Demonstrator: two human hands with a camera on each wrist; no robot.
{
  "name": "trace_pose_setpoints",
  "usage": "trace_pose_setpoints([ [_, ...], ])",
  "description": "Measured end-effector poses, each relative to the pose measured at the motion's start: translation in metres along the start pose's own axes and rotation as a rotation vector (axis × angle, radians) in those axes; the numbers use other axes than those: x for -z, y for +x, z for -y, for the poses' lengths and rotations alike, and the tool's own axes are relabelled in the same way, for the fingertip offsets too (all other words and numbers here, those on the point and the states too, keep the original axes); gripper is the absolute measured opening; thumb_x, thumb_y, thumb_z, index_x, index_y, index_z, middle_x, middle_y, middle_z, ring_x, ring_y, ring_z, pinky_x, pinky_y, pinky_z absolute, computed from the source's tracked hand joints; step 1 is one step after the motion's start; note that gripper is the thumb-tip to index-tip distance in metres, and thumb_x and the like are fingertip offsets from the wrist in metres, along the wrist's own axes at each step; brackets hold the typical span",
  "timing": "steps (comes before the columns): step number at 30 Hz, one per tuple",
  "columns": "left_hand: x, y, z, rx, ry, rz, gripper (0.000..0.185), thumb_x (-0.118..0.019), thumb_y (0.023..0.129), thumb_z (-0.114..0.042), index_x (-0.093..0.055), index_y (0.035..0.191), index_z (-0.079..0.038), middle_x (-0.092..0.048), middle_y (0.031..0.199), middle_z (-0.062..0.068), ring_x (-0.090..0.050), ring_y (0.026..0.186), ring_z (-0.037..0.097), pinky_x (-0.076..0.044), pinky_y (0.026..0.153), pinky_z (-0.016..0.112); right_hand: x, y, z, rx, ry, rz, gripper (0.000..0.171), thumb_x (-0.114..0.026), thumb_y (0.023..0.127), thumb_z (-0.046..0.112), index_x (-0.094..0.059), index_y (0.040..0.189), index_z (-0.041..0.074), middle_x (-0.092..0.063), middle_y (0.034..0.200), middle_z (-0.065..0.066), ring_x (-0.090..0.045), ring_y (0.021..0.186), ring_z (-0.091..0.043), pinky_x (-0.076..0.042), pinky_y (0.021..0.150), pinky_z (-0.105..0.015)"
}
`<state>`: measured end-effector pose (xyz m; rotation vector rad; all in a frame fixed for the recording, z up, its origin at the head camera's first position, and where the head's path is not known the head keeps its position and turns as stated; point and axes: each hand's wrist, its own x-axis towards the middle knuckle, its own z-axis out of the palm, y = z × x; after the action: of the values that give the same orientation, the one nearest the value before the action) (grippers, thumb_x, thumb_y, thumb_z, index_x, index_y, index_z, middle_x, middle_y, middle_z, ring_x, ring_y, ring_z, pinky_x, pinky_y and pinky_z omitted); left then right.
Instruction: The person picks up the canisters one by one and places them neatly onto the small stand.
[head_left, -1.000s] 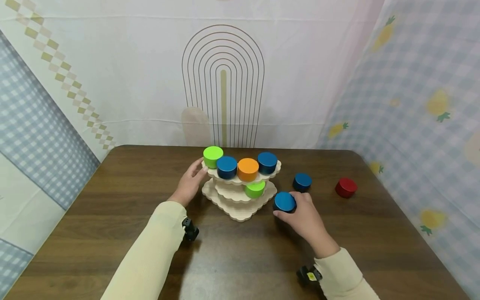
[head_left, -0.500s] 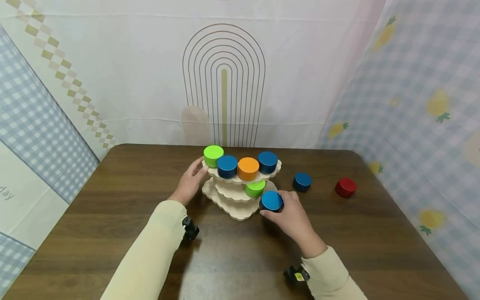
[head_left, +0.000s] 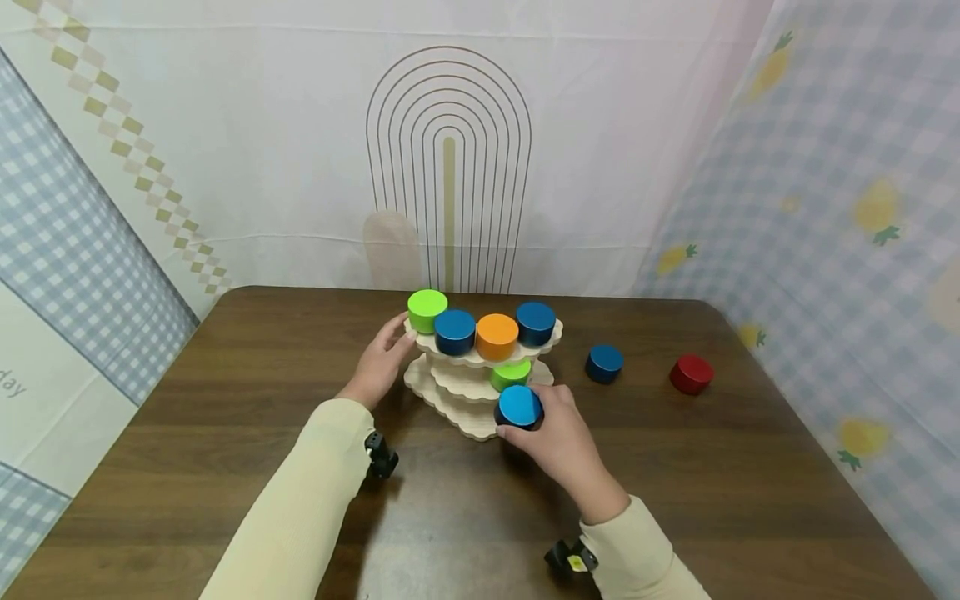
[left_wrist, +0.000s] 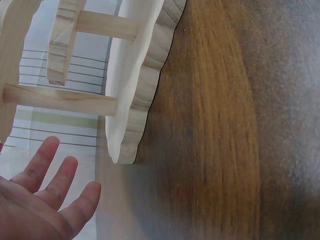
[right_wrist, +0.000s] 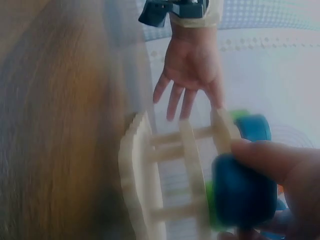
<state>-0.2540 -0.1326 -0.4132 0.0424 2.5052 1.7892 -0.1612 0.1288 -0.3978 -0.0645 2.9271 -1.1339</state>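
Observation:
A three-tier wooden stand [head_left: 457, 417] with scalloped edges stands mid-table. Its top tier carries a green cylinder [head_left: 427, 310], two blue ones [head_left: 454, 331] and an orange one [head_left: 497, 336]; another green cylinder [head_left: 510, 374] sits on the middle tier. My right hand [head_left: 542, 417] grips a blue cylinder [head_left: 519, 406] at the stand's front edge, above the bottom tier; the right wrist view shows this cylinder [right_wrist: 242, 192] pinched beside the tiers. My left hand [head_left: 390, 350] rests against the stand's left side with straight, spread fingers [left_wrist: 50, 185], thumb at the top tier.
A loose blue cylinder [head_left: 603, 363] and a red cylinder [head_left: 691, 374] lie on the dark wooden table [head_left: 225, 433] to the right of the stand. Patterned cloth walls close in the back and both sides.
My right hand has carried the blue cylinder leftward from the table beside the stand to the stand's front edge. The left hand has stayed on the stand.

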Motion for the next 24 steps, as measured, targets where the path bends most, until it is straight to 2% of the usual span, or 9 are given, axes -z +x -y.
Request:
trace_pose_setpoints([
  [11,0.001,0.000,-0.001,0.017,0.028,0.009,0.061,-0.041,0.100,-0.050,-0.025,0.154,-0.024,-0.029,0.155,0.014,-0.031,0.138,0.035,-0.031,0.108,0.057,-0.014,-0.001,0.017,0.041,-0.012,-0.018,0.071,-0.083,0.075,0.033,-0.053,0.131,0.001,-0.048,0.131,-0.018,-0.054,0.112,-0.034,-0.048,0.094,-0.052],
  [17,0.001,-0.002,-0.003,-0.008,0.004,0.001,0.058,-0.043,0.101,-0.044,-0.027,0.153,-0.021,-0.032,0.153,0.015,-0.036,0.136,0.034,-0.032,0.108,0.057,-0.024,0.002,0.028,0.099,-0.019,-0.061,0.067,-0.086,0.072,0.032,-0.058,0.125,0.002,-0.050,0.130,-0.016,-0.054,0.113,-0.033,-0.047,0.093,-0.051],
  [24,0.000,-0.004,-0.005,-0.008,-0.003,0.006,0.059,-0.043,0.101,-0.044,-0.027,0.153,-0.021,-0.031,0.153,0.016,-0.035,0.136,0.034,-0.031,0.108,0.057,-0.032,0.005,0.036,0.133,-0.067,-0.066,0.067,-0.085,0.072,0.034,-0.059,0.125,0.002,-0.053,0.118,-0.016,-0.057,0.103,-0.030,-0.050,0.087,-0.048],
])
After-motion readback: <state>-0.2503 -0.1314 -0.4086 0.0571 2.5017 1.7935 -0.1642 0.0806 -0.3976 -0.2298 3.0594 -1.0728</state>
